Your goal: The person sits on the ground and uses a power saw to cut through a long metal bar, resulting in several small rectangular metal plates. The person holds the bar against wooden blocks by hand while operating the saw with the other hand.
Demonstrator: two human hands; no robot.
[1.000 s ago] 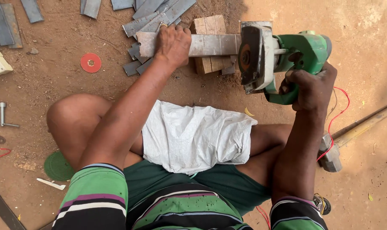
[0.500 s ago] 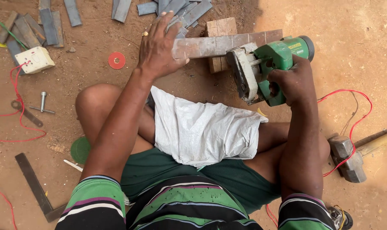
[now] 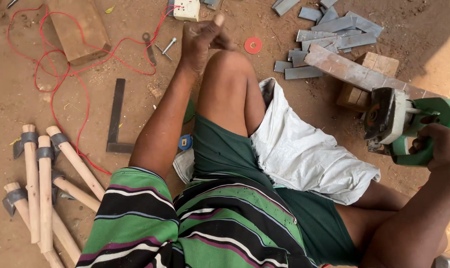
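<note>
On the dirt floor, seated: I am sitting with my knee raised and a white sack cloth (image 3: 309,154) lying over my lap, my work spread around me.
Right hand: my right hand (image 3: 440,146) is gripping the green angle grinder (image 3: 408,124), fingers wrapped closed around its body.
Grinder position: its guarded disc end is hanging just beside the near end of the long rusty metal bar (image 3: 363,74), close to touching; I cannot tell whether the disc is turning.
Bar: it is resting tilted across a wooden block (image 3: 368,74), with nothing holding it down.
Left hand: my left hand (image 3: 202,42) is hovering above my knee, away from the bar, fingers loosely curled with the thumb sticking up; it is holding nothing that I can see.
Done, as I am judging it: a heap of short grey metal strips (image 3: 329,30) is lying just beyond the bar, looking like pieces already cut, and several wooden handles with metal heads (image 3: 41,183) are lying finished at my left.
Left, as I am judging it: most of the bar is looking uncut, so more cutting is waiting.
Other things: a steel square (image 3: 117,116) is lying on the ground, red wire (image 3: 61,69) is looping toward a white socket box (image 3: 187,10), and a red disc (image 3: 253,45) is sitting near my knee.
</note>
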